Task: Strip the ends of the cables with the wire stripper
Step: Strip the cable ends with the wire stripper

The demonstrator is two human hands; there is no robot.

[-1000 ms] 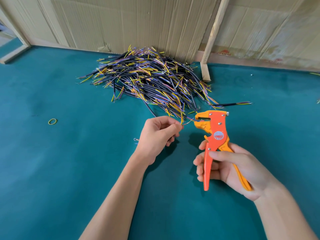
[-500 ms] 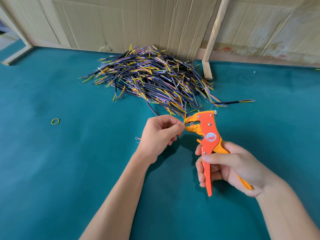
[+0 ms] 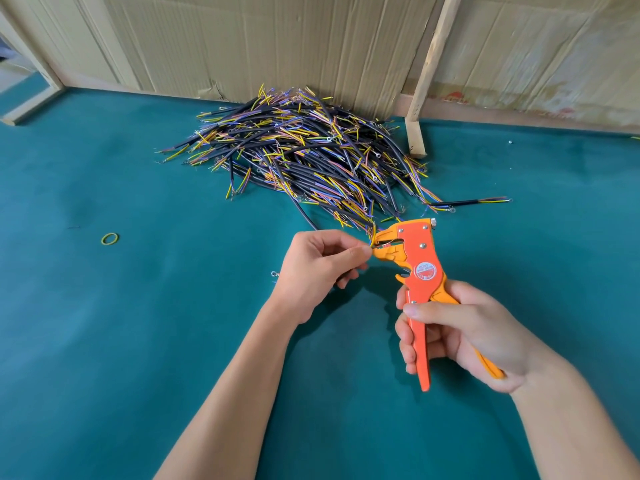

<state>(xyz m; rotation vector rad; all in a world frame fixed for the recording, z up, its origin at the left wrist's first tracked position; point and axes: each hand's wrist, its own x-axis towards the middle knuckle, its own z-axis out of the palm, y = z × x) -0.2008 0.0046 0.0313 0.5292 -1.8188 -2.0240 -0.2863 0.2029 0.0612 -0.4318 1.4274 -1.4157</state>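
Two bare hands meet over the green table (image 3: 104, 341): the left hand (image 3: 317, 268) pinches a thin yellow wire end (image 3: 373, 237), feeding it into the open mouth of the orange wire stripper (image 3: 414, 271), which the right hand (image 3: 460, 336) grips by both handles, apparently ready to squeeze. Just behind lies the pile of cables (image 3: 311, 157), seemingly kept within easy reach.

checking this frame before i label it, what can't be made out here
All in the head view:
- Held cable: hidden inside the left hand; only a yellow wire tip shows.
- Whether that tip sits between the jaws of the wire stripper: too small to tell.
- Stripper's round label: print too small.
- Stripper handles: partly covered by the right hand.
- Cable pile: which ends are stripped, too fine.
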